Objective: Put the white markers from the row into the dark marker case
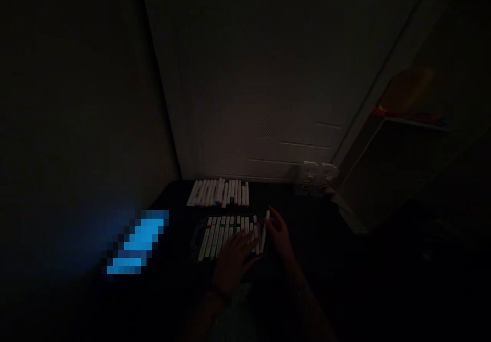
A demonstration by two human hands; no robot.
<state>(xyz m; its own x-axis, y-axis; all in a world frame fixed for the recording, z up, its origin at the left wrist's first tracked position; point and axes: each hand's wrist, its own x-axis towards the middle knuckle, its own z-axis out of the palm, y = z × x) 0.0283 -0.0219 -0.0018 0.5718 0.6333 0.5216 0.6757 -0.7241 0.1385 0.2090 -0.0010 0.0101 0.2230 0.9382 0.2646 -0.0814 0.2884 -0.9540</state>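
White marker [264, 232] pinched in right hand [282, 237] grip; left hand [233, 260] flat, open on marker row [226, 234]

White markers [220, 192] with coloured caps lie on a black table [307, 229], beside a blue glow [138, 242].

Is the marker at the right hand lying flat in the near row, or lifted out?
Lifted at its far end: the marker tilts across the near row, its tip at the right hand. Too dark to confirm the grip.
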